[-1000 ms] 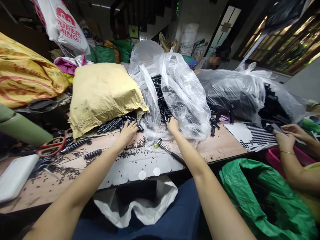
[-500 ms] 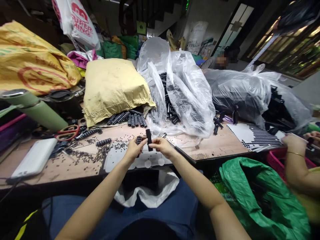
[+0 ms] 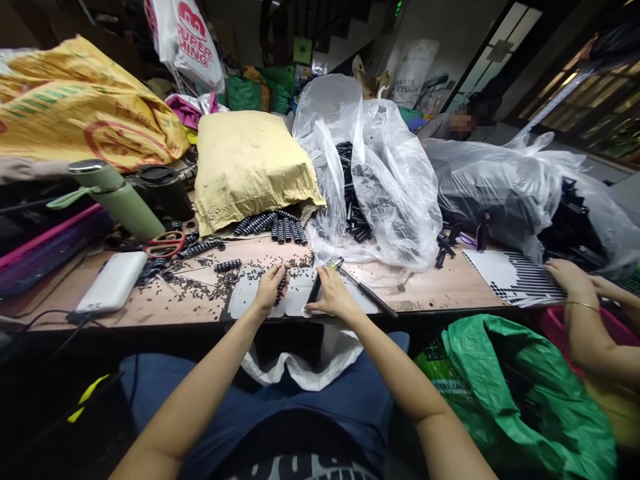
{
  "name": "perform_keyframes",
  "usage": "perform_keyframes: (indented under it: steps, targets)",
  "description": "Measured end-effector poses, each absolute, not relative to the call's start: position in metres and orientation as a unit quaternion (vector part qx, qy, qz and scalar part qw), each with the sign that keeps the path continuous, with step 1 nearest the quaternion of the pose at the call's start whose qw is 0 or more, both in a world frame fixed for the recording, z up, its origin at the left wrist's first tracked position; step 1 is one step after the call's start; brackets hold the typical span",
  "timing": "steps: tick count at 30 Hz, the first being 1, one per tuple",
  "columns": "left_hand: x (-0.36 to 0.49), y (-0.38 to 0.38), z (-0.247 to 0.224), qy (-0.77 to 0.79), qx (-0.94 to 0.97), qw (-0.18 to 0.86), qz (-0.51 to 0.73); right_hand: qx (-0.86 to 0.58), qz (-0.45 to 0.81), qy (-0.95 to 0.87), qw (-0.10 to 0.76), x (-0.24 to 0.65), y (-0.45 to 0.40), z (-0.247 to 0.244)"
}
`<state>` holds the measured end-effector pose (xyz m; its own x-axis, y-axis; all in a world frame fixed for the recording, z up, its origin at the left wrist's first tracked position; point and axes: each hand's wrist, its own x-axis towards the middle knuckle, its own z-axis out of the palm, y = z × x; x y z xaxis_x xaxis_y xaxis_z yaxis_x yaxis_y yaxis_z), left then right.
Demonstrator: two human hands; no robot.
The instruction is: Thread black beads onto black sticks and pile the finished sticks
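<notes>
"So, what's in the left hand (image 3: pixel 268 291)?"

"A dotted black roll (image 3: pixel 281 291), gripped above the white sheet (image 3: pixel 243 303); probably light, firm, grippy. Hold its middle."

"And the right hand (image 3: pixel 336 293)?"

"Pinching a black tube (image 3: pixel 315 291) over that sheet, likely stiff, slicker; squeeze its sides."

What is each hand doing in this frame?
Left hand: closed on a dark, studded cylindrical piece.
Right hand: fingers around a plain black piece; how firmly cannot be told.
</notes>
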<state>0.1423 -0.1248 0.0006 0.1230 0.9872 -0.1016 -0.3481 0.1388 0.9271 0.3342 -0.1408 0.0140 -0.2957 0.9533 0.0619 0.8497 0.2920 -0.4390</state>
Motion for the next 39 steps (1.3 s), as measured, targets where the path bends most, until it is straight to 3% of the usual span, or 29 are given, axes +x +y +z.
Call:
perform_keyframes:
  steps: [3,11,25,39]
  targets:
    - [0.143,-0.131,0.008,0.419,0.390,0.638,0.514,-0.583,0.208,-0.770,0.153,0.343,-0.150,0.007]
    - [0.156,-0.141,0.028,0.407,0.315,0.690,0.510,-0.420,0.196,-0.827,0.318,0.320,-0.167,0.046]
    - [0.176,-0.156,0.047,0.447,0.301,0.697,0.474,-0.401,0.234,-0.832,0.303,0.312,-0.176,0.045]
    - [0.183,-0.154,0.043,0.488,0.325,0.714,0.384,-0.463,0.294,-0.735,0.398,0.310,-0.187,0.012]
